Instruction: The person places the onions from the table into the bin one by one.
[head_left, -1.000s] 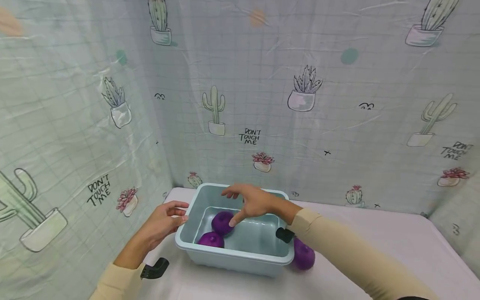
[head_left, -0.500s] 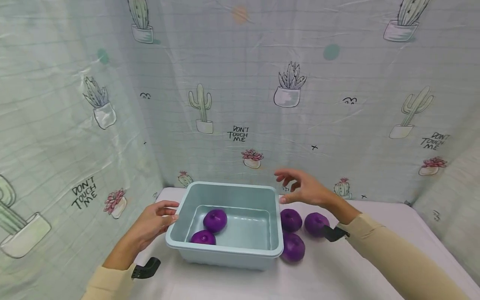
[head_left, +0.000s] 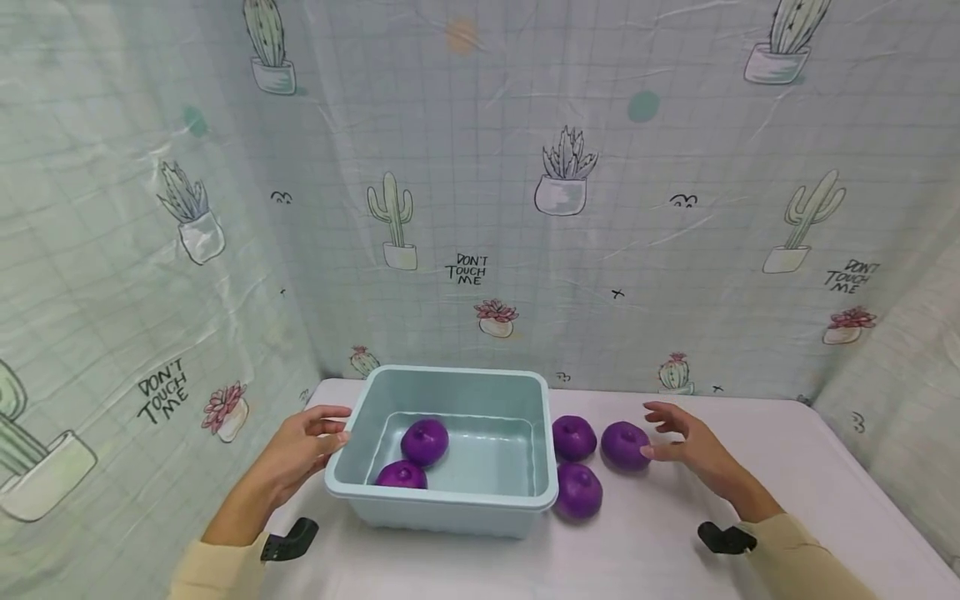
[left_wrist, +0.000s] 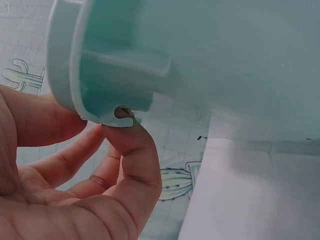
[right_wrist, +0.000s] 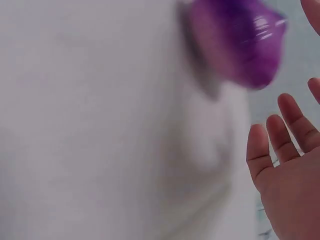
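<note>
A pale blue plastic basin (head_left: 450,497) stands on the table, with two shiny purple round fruits, each with a small nub, at its left inside; one is the upper fruit (head_left: 425,442). My left hand (head_left: 300,446) pinches the basin's left rim, thumb on the outer side and a finger curled under the lip (left_wrist: 102,120). To the right of the basin lie three more like them. My right hand (head_left: 693,450) is at the rightmost purple fruit (head_left: 626,446), thumb right at its side and fingers spread. In the right wrist view that fruit (right_wrist: 245,45) sits beyond the loose fingers.
Two other purple fruits, the back one (head_left: 574,437) and the front one (head_left: 578,492), lie close against the basin's right wall. A white-covered table (head_left: 637,550) carries everything. A cactus-print curtain (head_left: 570,308) rises behind the table and along its left side.
My right hand has moved from over the basin, across its right edge, down to the rightmost purple fruit. My left hand keeps its place at the rim. The head view has turned slightly right.
</note>
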